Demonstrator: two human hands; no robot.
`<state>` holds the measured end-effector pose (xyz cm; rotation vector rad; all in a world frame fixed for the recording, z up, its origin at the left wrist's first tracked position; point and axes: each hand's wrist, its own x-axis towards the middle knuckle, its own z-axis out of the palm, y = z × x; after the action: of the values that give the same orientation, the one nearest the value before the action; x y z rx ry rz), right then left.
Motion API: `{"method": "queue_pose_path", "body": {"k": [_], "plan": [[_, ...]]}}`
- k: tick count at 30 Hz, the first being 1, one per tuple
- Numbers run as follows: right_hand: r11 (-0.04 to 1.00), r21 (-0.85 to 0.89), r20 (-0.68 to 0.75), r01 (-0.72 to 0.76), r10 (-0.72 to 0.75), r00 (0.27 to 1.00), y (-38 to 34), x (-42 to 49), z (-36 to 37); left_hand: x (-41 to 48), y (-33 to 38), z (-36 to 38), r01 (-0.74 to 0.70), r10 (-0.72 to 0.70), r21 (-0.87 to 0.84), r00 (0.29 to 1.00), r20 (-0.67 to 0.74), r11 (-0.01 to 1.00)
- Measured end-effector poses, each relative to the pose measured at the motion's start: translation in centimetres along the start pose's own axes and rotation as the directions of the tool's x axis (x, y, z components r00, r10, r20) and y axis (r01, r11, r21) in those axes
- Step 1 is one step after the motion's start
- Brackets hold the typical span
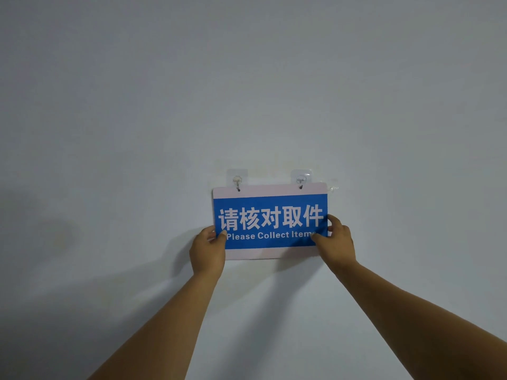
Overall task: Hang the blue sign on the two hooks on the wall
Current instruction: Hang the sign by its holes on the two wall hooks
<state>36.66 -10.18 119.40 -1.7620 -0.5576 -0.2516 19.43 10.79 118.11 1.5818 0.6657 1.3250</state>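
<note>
The blue sign [270, 222], with white Chinese characters, "Please Collect Items" and pale pink bands at top and bottom, lies flat against the wall. Its two top holes sit at the left hook [237, 182] and the right hook [301, 181], both clear adhesive hooks; the hook tips show through the holes. My left hand [207, 252] pinches the sign's lower left corner, thumb on the front. My right hand [337, 241] pinches the lower right edge, thumb over the last letters.
A plain white wall [247, 91] fills the view. A scrap of clear adhesive film [332, 185] sticks to the wall just right of the right hook. Shadows of my arms fall below the sign.
</note>
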Motion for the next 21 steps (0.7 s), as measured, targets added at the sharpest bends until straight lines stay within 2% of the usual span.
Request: {"method": "queue_pose_path", "body": {"k": [21], "plan": [[0.999,0.019,0.093,-0.043,0.041,0.995,1.0,-1.0,-0.5,0.2,-0.5,-0.8,0.014,-0.016,0.031,0.998,0.053,0.999]]}}
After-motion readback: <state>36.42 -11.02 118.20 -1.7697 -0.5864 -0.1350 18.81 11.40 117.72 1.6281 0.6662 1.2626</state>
